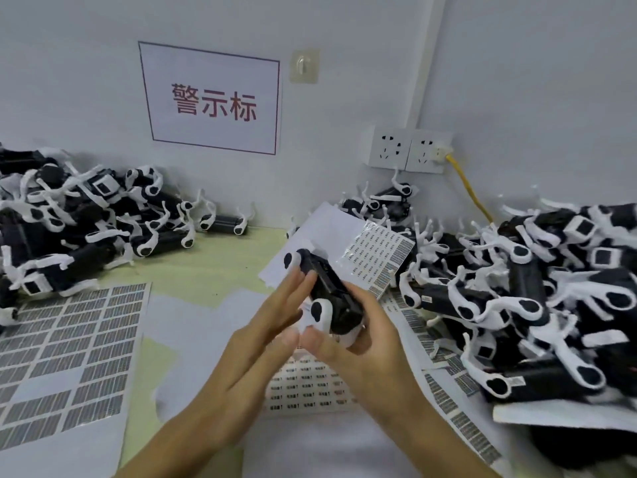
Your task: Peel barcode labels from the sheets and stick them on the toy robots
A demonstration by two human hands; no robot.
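A black toy robot (pixel 327 284) with white legs is held above the table's middle. My right hand (pixel 358 336) grips its near end, fingers curled round the body. My left hand (pixel 262 332) has straight fingers whose tips touch the robot's left side. A barcode label sheet (pixel 69 346) lies flat at the left. Another label sheet (pixel 375 257) lies tilted behind the robot, and a sheet of small labels (pixel 306 381) lies under my hands. Whether a label sits under my fingertips is hidden.
Heaps of black-and-white toy robots fill the left (pixel 79 219) and the right (pixel 537 291) of the table. Wall sockets (pixel 406 150) with a yellow cable (pixel 468 188) and a white sign (pixel 213 98) are on the back wall. More label strips (pixel 462 422) lie at the right front.
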